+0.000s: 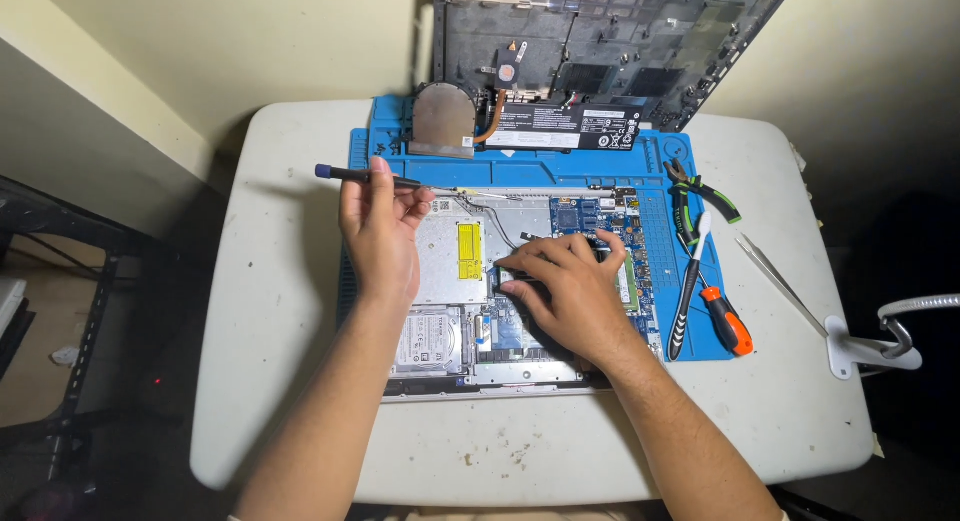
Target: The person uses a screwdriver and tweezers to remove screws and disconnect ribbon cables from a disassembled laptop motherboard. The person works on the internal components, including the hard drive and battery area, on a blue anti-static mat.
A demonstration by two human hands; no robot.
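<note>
Head view. My left hand (378, 226): fingers closed around a slim blue-capped black screwdriver (385, 179), held level above the opened grey laptop base (450, 271) on the blue rubber work mat (655, 251), mid-table. My right hand (570, 286): fingers curled, fingertips pressing the laptop's black inner component (515, 281); holds nothing. Orange-handled screwdriver (727, 323) near the mat's right edge.
</note>
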